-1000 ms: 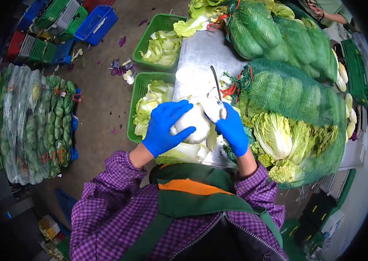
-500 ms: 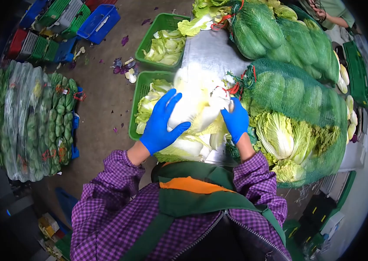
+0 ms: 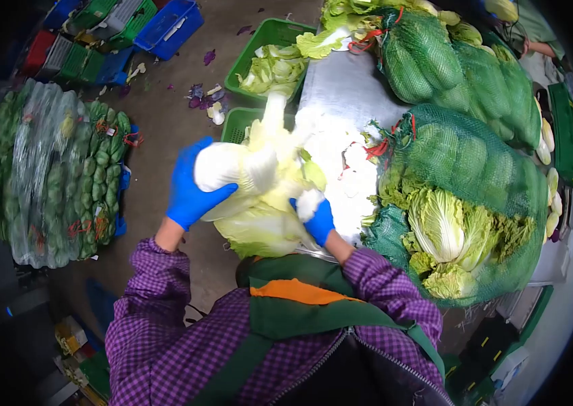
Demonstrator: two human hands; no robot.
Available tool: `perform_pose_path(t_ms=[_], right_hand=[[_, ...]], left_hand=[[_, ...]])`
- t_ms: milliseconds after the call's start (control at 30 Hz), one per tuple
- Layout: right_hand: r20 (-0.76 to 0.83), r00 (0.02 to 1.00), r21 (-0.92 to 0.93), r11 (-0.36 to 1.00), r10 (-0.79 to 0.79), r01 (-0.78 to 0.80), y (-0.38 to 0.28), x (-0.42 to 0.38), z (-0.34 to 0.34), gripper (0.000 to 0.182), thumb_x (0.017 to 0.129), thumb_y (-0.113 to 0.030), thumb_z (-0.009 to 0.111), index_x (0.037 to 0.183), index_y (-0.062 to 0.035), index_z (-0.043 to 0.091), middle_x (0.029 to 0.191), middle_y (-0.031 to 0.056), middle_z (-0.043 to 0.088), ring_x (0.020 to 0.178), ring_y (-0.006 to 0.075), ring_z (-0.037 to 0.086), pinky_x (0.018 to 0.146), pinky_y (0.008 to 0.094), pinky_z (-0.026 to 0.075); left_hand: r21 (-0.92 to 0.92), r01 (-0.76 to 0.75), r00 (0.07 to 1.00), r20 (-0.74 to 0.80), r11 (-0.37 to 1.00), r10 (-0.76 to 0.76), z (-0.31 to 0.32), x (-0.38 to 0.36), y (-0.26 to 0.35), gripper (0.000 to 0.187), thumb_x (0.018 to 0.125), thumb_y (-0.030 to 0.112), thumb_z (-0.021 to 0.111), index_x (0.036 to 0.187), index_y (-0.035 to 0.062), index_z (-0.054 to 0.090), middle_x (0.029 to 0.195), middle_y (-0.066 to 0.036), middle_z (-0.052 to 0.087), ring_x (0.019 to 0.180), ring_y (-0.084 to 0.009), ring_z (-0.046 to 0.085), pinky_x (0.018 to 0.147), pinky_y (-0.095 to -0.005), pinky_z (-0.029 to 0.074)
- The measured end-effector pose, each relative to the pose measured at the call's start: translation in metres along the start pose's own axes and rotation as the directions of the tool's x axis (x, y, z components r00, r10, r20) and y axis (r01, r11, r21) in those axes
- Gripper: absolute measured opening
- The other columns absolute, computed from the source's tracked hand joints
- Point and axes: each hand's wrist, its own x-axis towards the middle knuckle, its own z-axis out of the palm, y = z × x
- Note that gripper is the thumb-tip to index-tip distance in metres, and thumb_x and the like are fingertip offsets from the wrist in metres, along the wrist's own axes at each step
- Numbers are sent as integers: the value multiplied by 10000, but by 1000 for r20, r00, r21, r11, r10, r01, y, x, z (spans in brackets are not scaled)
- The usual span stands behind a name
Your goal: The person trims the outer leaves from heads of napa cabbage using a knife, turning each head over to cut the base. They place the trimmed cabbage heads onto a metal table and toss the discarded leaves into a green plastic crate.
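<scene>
My left hand (image 3: 192,184), in a blue glove, is wrapped round the outer side of a bundle of pale cabbage leaves (image 3: 253,172). My right hand (image 3: 316,218), also gloved in blue, closes on a whitish cabbage piece (image 3: 309,204) at the bundle's right side. The leaves hang over the metal table's left edge and partly cover a green basket (image 3: 236,124). To the right, a green net bag (image 3: 476,152) lies open at its near side, with a napa cabbage (image 3: 439,223) showing.
Another green basket (image 3: 274,34) with leaves stands beyond the first. More netted cabbages (image 3: 422,57) lie at the back of the metal table (image 3: 340,88). A wrapped stack of cabbages (image 3: 53,176) and a blue crate (image 3: 168,30) are at left. Another person's arm (image 3: 540,49) shows top right.
Both hands have moved left, carrying the leaves from the tabletop to its left edge, over the nearer basket. The fingers have closed round the leaves.
</scene>
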Motion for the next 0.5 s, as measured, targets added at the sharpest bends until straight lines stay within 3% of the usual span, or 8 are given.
perform_pose_path(t_ms=[67, 100, 133, 267, 333, 367, 467, 500], right_hand=[[-6, 999, 299, 953, 49, -45, -22, 35, 19, 546, 749, -111, 674, 1238, 16, 467, 989, 157, 630, 898, 236, 627, 796, 352, 506], [150, 971, -8, 982, 185, -186, -60, 54, 0, 587, 715, -140, 685, 1230, 50, 477, 1030, 200, 629, 929, 296, 628, 807, 364, 503], [347, 848, 286, 816, 400, -502, -105, 71, -24, 603, 710, -162, 684, 1248, 21, 484, 1092, 221, 612, 990, 351, 604, 849, 393, 486], [28, 994, 123, 987, 104, -107, -85, 74, -48, 541, 776, -123, 617, 1301, -111, 484, 1162, 213, 589, 1069, 350, 575, 893, 390, 458], [-213, 947, 35, 970, 242, -240, -94, 65, -92, 438, 832, -59, 542, 1265, -112, 502, 1100, 197, 617, 980, 344, 615, 837, 379, 486], [-396, 912, -128, 976, 110, -174, -82, 61, -107, 414, 843, -72, 547, 1254, -93, 504, 1121, 191, 611, 973, 337, 621, 820, 375, 496], [-435, 861, -249, 884, 263, -396, -59, 47, -105, 396, 840, -141, 587, 1226, -66, 533, 1235, 187, 563, 1015, 342, 614, 872, 370, 486], [-334, 933, -277, 932, 134, -233, -40, 46, -94, 377, 830, -198, 621, 1170, -40, 578, 1205, 205, 579, 1077, 349, 587, 913, 384, 463]], left_hand=[[43, -18, 999, -26, 999, 19, -19, 5, 6, 801, 600, 241, 844, 1262, 12, 456, 1187, -153, 517, 1103, -271, 531, 948, -373, 436], [95, -56, 998, -36, 994, 59, -28, 8, 9, 796, 602, 238, 841, 1261, 11, 457, 1188, -151, 517, 1105, -270, 528, 953, -373, 431], [150, -91, 994, -44, 984, 98, -35, 8, 9, 791, 604, 234, 839, 1261, 10, 459, 1188, -149, 517, 1107, -269, 525, 959, -372, 427], [-114, 63, 975, -207, 991, -86, -43, -1, -11, 747, 637, 218, 815, 1272, 40, 465, 1185, -136, 519, 1115, -253, 526, 941, -357, 443], [-245, 150, 948, -241, 958, -210, -43, -8, -23, 724, 664, 198, 798, 1282, 41, 455, 1198, -131, 515, 1113, -242, 527, 942, -350, 444], [-380, 207, 918, -244, 901, -314, -42, -11, -26, 701, 692, 178, 780, 1293, 43, 446, 1211, -127, 511, 1111, -230, 528, 943, -343, 444], [-699, 274, 838, -164, 661, -520, -30, -11, -24, 668, 733, 143, 711, 1323, 28, 421, 1231, -118, 520, 1134, -229, 515, 971, -346, 418], [-798, 276, 819, -97, 536, -565, -25, -12, -27, 650, 744, 119, 711, 1318, 53, 413, 1210, -124, 515, 1095, -236, 537, 945, -350, 448]])
